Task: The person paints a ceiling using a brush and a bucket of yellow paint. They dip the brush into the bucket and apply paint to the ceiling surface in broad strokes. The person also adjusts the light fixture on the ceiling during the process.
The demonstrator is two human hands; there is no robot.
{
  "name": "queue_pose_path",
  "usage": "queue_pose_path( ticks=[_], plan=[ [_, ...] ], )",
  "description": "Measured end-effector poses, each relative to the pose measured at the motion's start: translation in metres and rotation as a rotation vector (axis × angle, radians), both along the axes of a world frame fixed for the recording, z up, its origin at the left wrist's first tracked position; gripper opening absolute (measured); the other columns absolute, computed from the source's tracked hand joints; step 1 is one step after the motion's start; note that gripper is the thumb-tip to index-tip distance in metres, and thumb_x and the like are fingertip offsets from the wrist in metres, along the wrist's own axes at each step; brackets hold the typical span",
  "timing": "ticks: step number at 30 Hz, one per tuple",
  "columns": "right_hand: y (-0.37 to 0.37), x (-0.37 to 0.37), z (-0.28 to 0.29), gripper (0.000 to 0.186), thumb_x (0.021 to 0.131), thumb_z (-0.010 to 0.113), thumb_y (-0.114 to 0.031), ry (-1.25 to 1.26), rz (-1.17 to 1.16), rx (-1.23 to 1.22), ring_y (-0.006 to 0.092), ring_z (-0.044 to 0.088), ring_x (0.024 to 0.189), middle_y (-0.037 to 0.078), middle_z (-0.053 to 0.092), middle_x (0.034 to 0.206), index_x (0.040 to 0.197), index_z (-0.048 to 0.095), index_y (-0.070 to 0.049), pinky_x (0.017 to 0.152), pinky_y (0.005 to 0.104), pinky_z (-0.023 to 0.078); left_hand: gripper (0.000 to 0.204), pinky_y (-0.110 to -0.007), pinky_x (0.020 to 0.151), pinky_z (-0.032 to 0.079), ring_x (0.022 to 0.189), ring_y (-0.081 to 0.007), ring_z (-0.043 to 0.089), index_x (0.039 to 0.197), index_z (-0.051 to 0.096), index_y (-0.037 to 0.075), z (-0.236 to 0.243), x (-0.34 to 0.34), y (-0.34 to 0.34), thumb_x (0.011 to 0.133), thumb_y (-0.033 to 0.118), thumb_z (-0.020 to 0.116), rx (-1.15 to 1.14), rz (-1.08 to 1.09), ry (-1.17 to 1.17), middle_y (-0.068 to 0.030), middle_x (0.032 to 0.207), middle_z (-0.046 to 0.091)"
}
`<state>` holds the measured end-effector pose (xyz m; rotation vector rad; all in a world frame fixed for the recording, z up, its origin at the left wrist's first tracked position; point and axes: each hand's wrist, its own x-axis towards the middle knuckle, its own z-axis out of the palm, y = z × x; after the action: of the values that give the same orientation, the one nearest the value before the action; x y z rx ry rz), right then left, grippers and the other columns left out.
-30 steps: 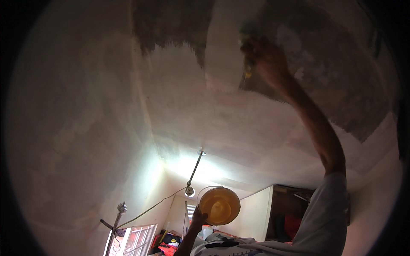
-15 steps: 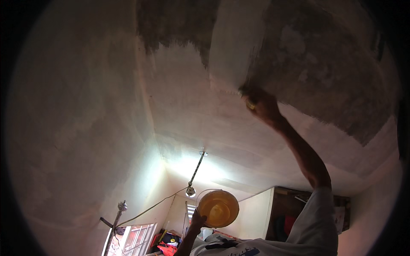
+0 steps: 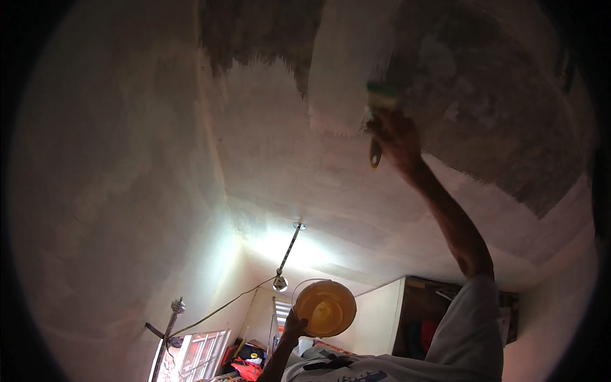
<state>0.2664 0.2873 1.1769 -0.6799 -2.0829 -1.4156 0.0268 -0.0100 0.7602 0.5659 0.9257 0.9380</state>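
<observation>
Raised toward the ceiling (image 3: 280,172), my right hand (image 3: 396,135) grips a wide paintbrush (image 3: 382,99). Its handle end with a hole pokes out below my fingers, and its bristles, blurred, are at the edge between a pale coated strip (image 3: 347,70) and a dark patch (image 3: 484,121). Lower down, my left hand (image 3: 294,326) holds a yellow-orange bucket (image 3: 326,309) by its rim, thumb over the edge. The bucket's mouth faces into view, with pale liquid at its bottom and a thin wire handle standing up behind.
A lamp on a rod (image 3: 289,251) hangs from the ceiling, its cord running left to a curtain rod (image 3: 167,334) above a bright window (image 3: 197,356). An open-fronted cabinet (image 3: 420,312) stands at the right. Cluttered items, including a red cloth (image 3: 246,368), lie below.
My right hand has moved up and slightly right along the strip's edge, and the brush now shows more fully. The bucket has barely shifted.
</observation>
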Motion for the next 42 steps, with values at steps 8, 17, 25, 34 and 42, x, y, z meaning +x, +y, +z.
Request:
queue_pose_path(
  ticks=[8,17,25,34,42],
  plan=[
    [-0.017,0.004,-0.09,0.035,0.064,0.078,-0.014,-0.013,-0.156,-0.369,0.0223,0.058,0.093,0.004,0.056,0.113,0.093,0.06,-0.014,0.06,0.0332,0.052,0.064,-0.041,0.057,0.064,0.09,-0.0268,0.067,0.135,0.039,0.006,-0.003,0.001,0.003,0.073,-0.004,0.054,-0.011,-0.035,0.148,-0.0124,0.113,0.058],
    [0.001,0.014,-0.026,0.034,0.071,0.076,-0.012,0.169,-0.124,-0.507,0.0246,0.062,0.104,0.003,0.066,0.11,0.103,0.067,-0.016,0.086,0.037,0.053,0.059,-0.042,0.064,0.064,0.094,-0.0255,0.065,0.128,0.045,0.004,0.012,0.0,0.004,0.071,-0.002,0.057,0.001,-0.019,0.086,-0.0097,0.11,0.057],
    [-0.021,-0.018,0.01,0.03,0.069,0.071,-0.007,0.183,-0.089,-0.116,0.023,0.061,0.082,0.0,0.063,0.101,0.096,0.067,-0.019,0.066,0.0347,0.053,0.062,-0.042,0.061,0.064,0.092,-0.0266,0.066,0.131,0.044,0.005,0.006,0.0,-0.002,0.071,-0.002,0.057,0.003,0.002,-0.012,-0.011,0.112,0.057],
    [-0.022,-0.016,-0.103,0.029,0.068,0.073,-0.013,0.019,-0.159,-0.482,0.0226,0.058,0.088,0.004,0.057,0.112,0.094,0.061,-0.014,0.06,0.0354,0.049,0.064,-0.044,0.055,0.064,0.092,-0.031,0.067,0.135,0.038,0.007,0.002,-0.003,-0.003,0.075,-0.003,0.055,-0.005,-0.037,0.058,-0.0121,0.116,0.056],
    [0.003,0.001,0.017,0.025,0.074,0.071,-0.009,0.139,0.019,-0.433,0.0254,0.061,0.102,0.005,0.064,0.111,0.098,0.067,-0.013,0.084,0.0396,0.053,0.066,-0.046,0.059,0.064,0.1,-0.0322,0.064,0.137,0.036,0.007,-0.009,-0.011,-0.005,0.075,-0.002,0.058,0.014,-0.031,0.005,-0.0135,0.119,0.054]
  ],
)
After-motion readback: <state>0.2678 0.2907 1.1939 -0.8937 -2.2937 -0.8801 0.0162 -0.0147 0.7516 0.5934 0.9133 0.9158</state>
